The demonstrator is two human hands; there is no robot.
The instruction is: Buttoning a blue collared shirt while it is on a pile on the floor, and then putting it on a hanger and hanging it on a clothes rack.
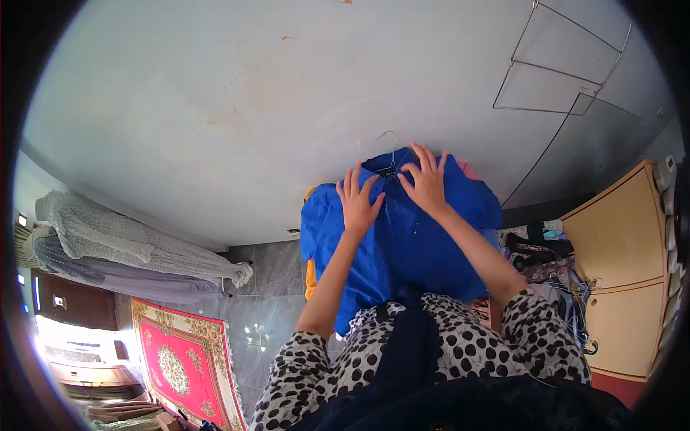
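A blue collared shirt point(345, 258) hangs on a wire hanger point(394, 145), whose hook shows above the collar against the wall. My left hand point(360, 202), fingers spread, is at the collar's left side and holds nothing. On the collar's other side is my right hand point(427, 180), its fingers apart and the thumb near the collar edge; it grips nothing that I can see. Yellow cloth point(311, 277) and pink cloth point(468, 170) peek out from behind the shirt.
A metal wire frame point(558, 67) is high on the right wall. A light wooden cupboard point(620, 248) stands at right beside piled clothes point(539, 248). Pale draped fabric point(135, 242) hangs at left, near a red patterned carpet point(186, 361) on grey floor tiles point(259, 318).
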